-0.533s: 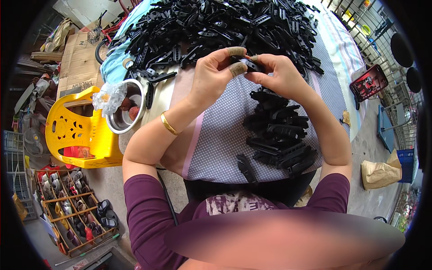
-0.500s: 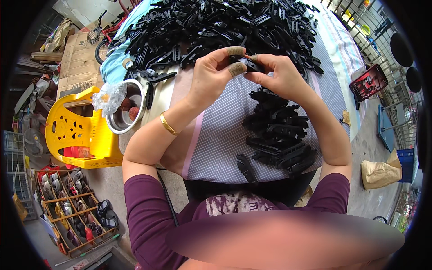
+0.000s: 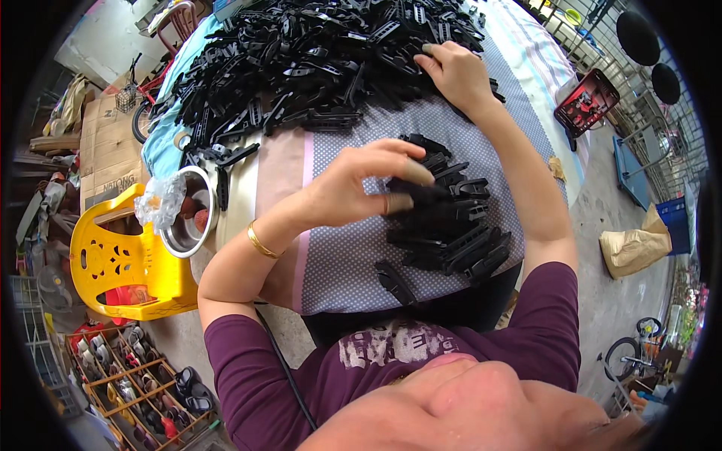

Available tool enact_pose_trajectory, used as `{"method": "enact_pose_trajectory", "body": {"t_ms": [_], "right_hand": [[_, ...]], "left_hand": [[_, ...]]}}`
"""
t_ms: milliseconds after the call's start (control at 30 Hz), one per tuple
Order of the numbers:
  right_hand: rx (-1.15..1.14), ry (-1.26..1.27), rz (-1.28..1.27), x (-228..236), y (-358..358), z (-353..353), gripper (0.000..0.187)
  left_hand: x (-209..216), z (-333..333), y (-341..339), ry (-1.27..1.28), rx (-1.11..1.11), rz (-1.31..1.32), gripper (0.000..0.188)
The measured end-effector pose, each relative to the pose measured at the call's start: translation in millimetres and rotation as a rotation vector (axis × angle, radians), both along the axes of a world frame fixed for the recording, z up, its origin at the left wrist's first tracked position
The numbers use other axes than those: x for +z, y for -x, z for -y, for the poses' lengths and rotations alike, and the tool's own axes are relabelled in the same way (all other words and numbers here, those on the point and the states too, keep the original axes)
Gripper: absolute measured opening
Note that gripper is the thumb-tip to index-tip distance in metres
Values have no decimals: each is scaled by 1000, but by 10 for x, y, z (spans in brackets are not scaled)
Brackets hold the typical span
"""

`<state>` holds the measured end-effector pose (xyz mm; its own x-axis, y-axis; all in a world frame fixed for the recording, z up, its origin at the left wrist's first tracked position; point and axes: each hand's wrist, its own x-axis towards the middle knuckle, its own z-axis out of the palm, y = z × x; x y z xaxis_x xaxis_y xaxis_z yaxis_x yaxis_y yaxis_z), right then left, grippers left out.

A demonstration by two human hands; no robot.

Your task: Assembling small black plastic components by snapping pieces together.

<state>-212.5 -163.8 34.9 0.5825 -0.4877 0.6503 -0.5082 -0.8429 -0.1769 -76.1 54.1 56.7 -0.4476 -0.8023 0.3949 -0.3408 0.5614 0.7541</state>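
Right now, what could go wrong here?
Lone part: lies at the cloth's near edge; a bump might drop it.
Near pile: parts overlap, and the left hand is right by it; a brush could shift them.
Far pile: parts lie jumbled, with the right hand at its right side; pulling one might drag others along.

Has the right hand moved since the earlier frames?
Yes: the right hand went forward and slightly right, judged against the near black pile, and is now at the far black pile.
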Motion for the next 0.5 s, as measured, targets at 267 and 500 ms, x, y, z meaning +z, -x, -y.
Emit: {"method": "enact_pose_trajectory", "body": {"t_ms": [267,500], "right_hand": [[-28,72,-64,-112,-78,13,20],[112,-198,98,-25,40,1,28]], "left_hand": [[22,119,-492,42,671,308,37],[-174,203,-587,133,804,740,31]]}}
